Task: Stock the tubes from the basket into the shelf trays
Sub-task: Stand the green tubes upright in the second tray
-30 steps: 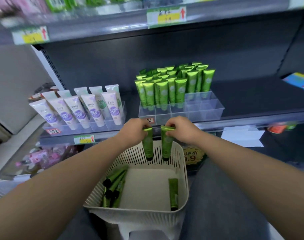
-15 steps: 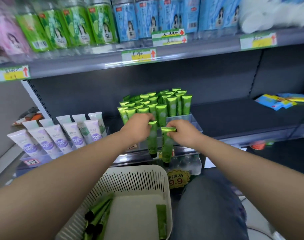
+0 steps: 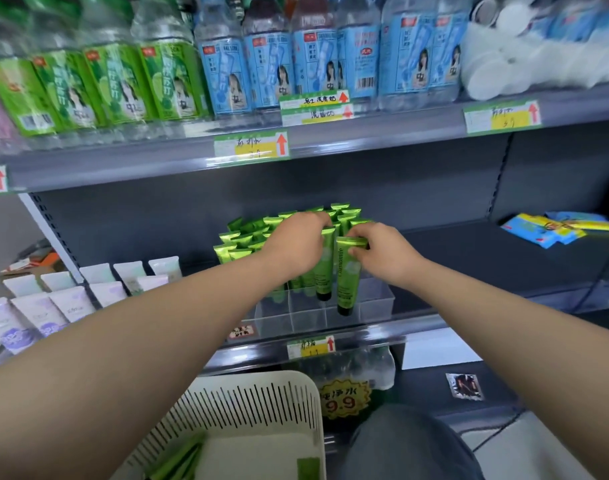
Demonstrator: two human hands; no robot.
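A shop: price tags (image 3: 251,148) front shelves (image 3: 382,131) of bottled drinks (image 3: 223,71).

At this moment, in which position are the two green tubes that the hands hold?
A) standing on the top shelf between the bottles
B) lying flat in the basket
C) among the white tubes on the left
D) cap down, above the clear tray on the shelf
D: the left hand holds the left tube and the right hand the right tube by their flat ends, caps pointing down over the clear tray.
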